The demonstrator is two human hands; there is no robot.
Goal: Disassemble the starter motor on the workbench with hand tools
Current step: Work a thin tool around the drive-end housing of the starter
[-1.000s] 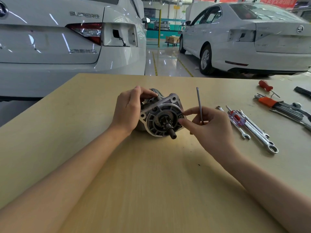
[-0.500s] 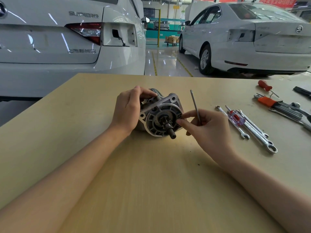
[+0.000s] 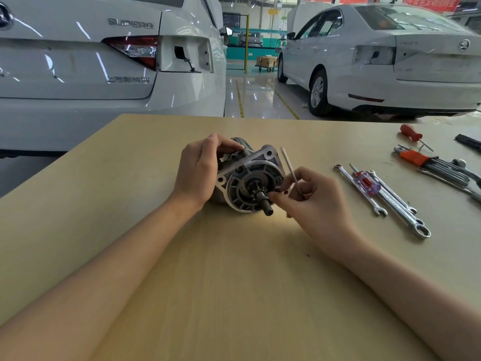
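Left hand point(image 3: 199, 175) curls over the far left side of the starter motor point(image 3: 248, 178), fingers wrapped over the top of its housing and gripping it. Right hand point(image 3: 316, 199) sits just right of the motor's round front flange, its fingers curled round a thin metal rod point(image 3: 291, 171) that slants up and away past the flange's upper right corner; the forefinger and thumb tips reach in to the flange's right edge, close beside the stub shaft point(image 3: 263, 200) that sticks out toward the camera. Whether those fingertips also pinch a small part there cannot be told.

The motor lies on its side on the tan wooden workbench point(image 3: 234, 282), near the middle of the top, flange facing the viewer, set between the two hands.

Right of the motor, well apart from it, lie several combination wrenches point(image 3: 400, 207) with a clear-handled screwdriver point(image 3: 365, 183) across them. Farther right is a set of hex keys in an orange holder point(image 3: 429, 162), and beyond that a red-handled screwdriver point(image 3: 411, 133).

Behind the motor, past the bench's far edge, a white car point(image 3: 91, 69) with a SUPERB badge stands at left and a second white car point(image 3: 390, 63) at right, on a glossy workshop floor point(image 3: 255, 97) with yellow lines.
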